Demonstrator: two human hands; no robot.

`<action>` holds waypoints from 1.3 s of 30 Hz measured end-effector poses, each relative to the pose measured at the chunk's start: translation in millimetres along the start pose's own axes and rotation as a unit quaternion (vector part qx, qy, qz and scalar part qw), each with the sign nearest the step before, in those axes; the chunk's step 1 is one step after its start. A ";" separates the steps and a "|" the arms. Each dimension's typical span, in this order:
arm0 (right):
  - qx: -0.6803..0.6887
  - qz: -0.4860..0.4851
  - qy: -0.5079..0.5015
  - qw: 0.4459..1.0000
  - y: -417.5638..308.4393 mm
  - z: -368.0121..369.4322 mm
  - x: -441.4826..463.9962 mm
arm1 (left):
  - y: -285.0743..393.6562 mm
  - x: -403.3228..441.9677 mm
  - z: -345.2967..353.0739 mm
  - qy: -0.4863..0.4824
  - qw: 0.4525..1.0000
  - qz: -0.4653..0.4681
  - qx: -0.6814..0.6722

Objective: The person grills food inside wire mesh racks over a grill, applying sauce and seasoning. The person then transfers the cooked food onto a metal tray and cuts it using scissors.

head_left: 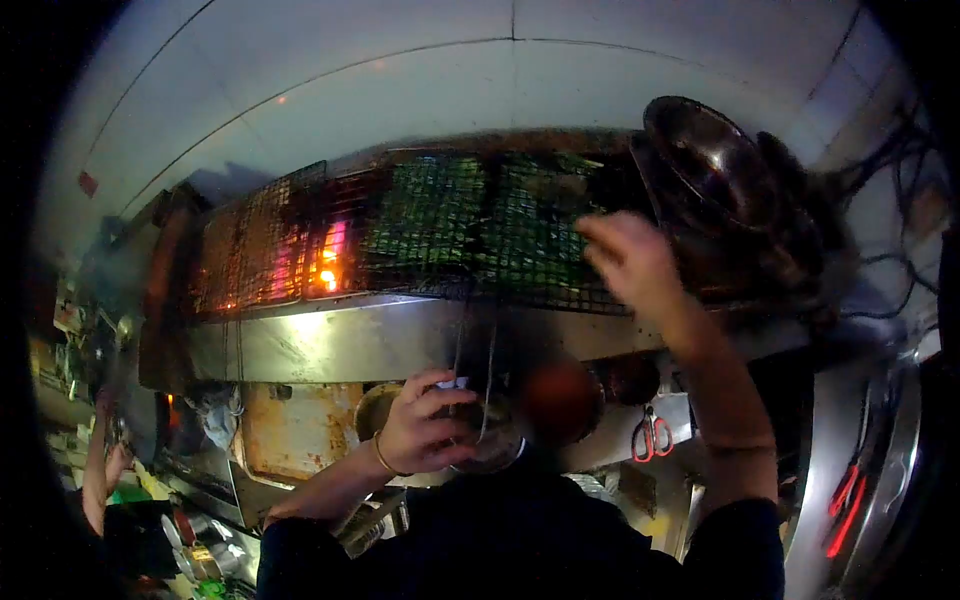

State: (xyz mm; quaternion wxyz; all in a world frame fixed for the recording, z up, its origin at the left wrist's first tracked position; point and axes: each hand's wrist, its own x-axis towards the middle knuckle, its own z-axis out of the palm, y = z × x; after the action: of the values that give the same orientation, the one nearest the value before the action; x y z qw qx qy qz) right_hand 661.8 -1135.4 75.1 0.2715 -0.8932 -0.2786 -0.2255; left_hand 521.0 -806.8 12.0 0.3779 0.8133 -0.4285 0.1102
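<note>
Green stalks lie inside wire grill baskets on a long grill, whose flames glow left of them. My left hand is below the steel front ledge, its fingers curled by the long wire handles and a small whitish thing; what it grips is partly hidden. Over the right end of the green-filled basket is my right hand, blurred, with its fingers bent towards the stalks. Whether it pinches anything cannot be made out.
Dark pans rest at the grill's right end. Below the ledge are a rusty tray, a reddish round container and red-handled scissors. Red-handled tongs lie at far right. Another person's arm shows at far left.
</note>
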 end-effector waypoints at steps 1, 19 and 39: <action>-0.045 -0.045 -0.066 0.996 -15.5 -3.1 -4.9 | 0.0 0.2 1.2 0.005 1.000 0.000 -0.002; -0.028 -0.081 -0.258 0.962 -25.3 -21.8 94.4 | -1.3 -15.9 30.5 0.017 1.000 0.015 -0.005; 0.069 -0.130 -0.238 0.960 -96.5 59.2 137.0 | 19.6 20.0 47.7 0.003 0.992 0.125 0.032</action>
State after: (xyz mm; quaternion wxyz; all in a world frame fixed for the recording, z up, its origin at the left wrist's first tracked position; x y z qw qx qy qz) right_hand 718.6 -980.5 141.2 0.2270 -0.8563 -0.4634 -0.0198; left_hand 511.0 -859.6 -0.6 0.3364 0.7643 -0.5224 0.1726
